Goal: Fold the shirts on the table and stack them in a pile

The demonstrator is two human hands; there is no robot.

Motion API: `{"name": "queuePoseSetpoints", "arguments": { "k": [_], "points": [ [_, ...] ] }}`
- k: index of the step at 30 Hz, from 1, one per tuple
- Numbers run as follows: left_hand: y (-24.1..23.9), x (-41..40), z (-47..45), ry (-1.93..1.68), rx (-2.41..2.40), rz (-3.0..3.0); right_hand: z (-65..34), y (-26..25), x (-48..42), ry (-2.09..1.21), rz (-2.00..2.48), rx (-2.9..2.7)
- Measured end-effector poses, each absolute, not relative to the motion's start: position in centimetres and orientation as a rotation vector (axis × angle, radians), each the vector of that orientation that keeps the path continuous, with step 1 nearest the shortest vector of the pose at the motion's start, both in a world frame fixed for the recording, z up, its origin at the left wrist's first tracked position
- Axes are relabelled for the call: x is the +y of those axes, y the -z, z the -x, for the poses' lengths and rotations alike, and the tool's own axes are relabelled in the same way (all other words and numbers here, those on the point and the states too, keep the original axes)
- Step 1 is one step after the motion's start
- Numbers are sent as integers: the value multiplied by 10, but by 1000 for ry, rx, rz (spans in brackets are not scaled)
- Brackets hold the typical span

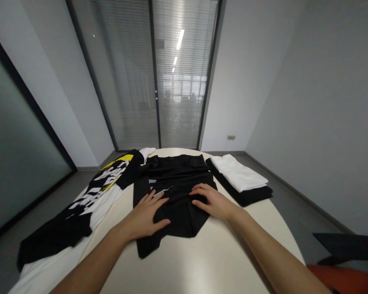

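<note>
Black garment [179, 175] lies spread on the bench under both palms

It sits mid-bench, straight in front of the person, with its far edge close to the far rim of the bench [184, 269]. The cloth is rumpled, its near edge uneven, and one corner on the left juts toward the person. Pale markings show beside the left fingertips.

The left hand [145, 216] is laid on the garment's left part, fingers spread and thumb held wide, gripping nothing. The right hand [214, 202] rests at the right edge, fingers lightly bent and thumb apart from them, unclenched; whether its fingertips catch a little fabric, I cannot tell.

To the left, a printed garment [98, 183] in black, white and yellow stretches along the bench, with white cloth [106, 207] showing from beneath it. Its far end comes right up to the black one. To the right, a folded white garment [239, 173] lies on top of folded black cloth [254, 197], just beside the spread garment.

Beyond the bench stands a glass partition [130, 81] with blinds. A chair [340, 277] with a red seat shows at lower right.
</note>
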State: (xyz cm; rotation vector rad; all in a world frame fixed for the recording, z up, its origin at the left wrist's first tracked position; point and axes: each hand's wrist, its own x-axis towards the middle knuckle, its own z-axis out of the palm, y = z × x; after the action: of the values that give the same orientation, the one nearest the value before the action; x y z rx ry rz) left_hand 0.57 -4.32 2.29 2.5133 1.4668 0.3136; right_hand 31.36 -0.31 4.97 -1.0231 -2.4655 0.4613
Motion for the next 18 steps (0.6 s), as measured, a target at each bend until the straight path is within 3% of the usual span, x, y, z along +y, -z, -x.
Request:
{"name": "queuePoseSetpoints", "arguments": {
  "k": [11, 18],
  "points": [
    [-24, -37, -22, -408, 2135, -2422, -295, -26, -7, -402, 1525, -2415],
    [-12, -31, -32, -356, 2096, -2428, -282, -20, 2, -325, 1714, -2371]
  ]
}}
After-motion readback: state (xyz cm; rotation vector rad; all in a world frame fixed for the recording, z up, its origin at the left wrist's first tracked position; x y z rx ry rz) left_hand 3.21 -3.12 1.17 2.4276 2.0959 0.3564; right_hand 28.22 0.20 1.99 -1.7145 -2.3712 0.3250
